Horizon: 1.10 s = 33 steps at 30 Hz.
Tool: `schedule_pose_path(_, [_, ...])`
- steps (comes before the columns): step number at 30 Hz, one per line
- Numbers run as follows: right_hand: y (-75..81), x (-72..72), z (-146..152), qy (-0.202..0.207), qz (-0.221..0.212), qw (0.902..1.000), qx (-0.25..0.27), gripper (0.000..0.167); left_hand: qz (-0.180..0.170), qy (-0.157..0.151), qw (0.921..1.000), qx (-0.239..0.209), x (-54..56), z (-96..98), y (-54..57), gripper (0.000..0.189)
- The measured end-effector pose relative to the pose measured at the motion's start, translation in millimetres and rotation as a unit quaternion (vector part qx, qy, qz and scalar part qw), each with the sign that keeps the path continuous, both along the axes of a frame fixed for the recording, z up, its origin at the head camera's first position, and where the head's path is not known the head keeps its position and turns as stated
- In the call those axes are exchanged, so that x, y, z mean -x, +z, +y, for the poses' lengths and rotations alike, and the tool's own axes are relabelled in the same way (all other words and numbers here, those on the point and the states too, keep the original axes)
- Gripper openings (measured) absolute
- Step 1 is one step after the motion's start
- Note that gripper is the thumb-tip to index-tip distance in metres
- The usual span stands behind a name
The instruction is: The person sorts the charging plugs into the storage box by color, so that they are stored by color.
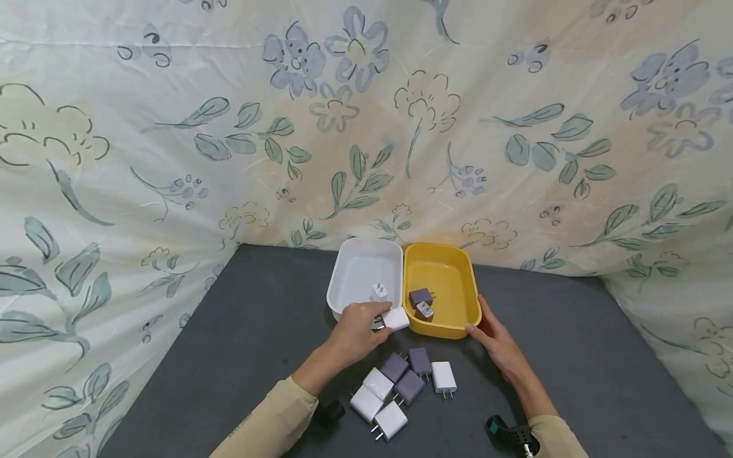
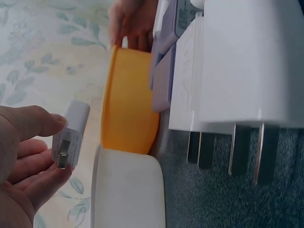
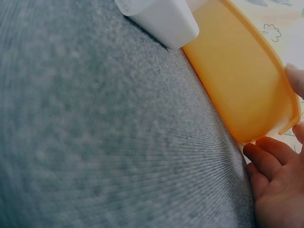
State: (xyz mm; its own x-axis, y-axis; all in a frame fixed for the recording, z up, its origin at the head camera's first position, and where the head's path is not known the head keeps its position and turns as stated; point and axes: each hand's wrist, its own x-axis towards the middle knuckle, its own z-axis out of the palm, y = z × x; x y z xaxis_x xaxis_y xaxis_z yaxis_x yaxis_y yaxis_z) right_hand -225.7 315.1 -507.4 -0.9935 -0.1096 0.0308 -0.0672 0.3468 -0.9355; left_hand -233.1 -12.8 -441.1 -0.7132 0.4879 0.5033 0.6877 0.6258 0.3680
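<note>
In the head view my left hand (image 1: pixel 356 331) pinches a white charger plug (image 1: pixel 396 319) between thumb and fingers, over the front rim of the white tub (image 1: pixel 357 264). Its metal prongs show in the left wrist view, where the charger (image 2: pixel 75 121) sits at the fingertips. One white charger (image 1: pixel 379 292) lies inside the white tub. Beside it stands the yellow tub (image 1: pixel 446 273), with two purple chargers (image 1: pixel 420 296) in it. My right hand (image 1: pixel 499 340) holds the yellow tub's front right corner, thumb at the front and fingers along the side.
In front of the tubs, several purple chargers (image 1: pixel 409 387) and white chargers (image 1: pixel 390 420) lie grouped on the dark grey table (image 1: pixel 229 356). A white charger (image 1: pixel 443 376) lies at the group's right side. Flower-patterned cloth (image 1: pixel 366 159) hangs behind the table and along both sides.
</note>
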Motion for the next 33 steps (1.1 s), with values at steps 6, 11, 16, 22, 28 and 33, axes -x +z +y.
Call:
schedule_pose_path(6, [-3.7,1.3,1.4,-0.001,-0.002,1.0,0.002,0.082,0.029,0.014,0.9992,-0.024,4.2,-3.1,-1.1,0.043])
schedule_pose_path(11, [-4.8,1.5,1.3,-0.002,-0.002,1.0,0.003,0.082,0.03,0.021,0.9982,-0.049,13.4,-6.3,-2.0,0.044])
schedule_pose_path(16, [-3.2,1.6,0.8,-0.003,-0.003,0.9999,-0.011,0.083,0.016,0.048,0.9969,-0.06,24.7,-11.3,-6.4,0.044])
schedule_pose_path(22, [-0.6,0.0,0.1,-0.003,-0.007,0.9997,-0.023,0.082,-0.001,0.062,0.9963,-0.059,32.1,-14.0,-12.1,0.042])
schedule_pose_path(28, [-1.3,0.0,0.6,-0.002,-0.005,1.0,-0.002,0.083,-0.005,0.058,0.9961,-0.066,37.4,-11.7,-9.8,0.042])
schedule_pose_path(33, [-1.3,0.5,0.6,0.002,0.002,1.0,0.007,0.082,0.0,0.055,0.9963,-0.066,42.3,-9.4,-12.3,0.042])
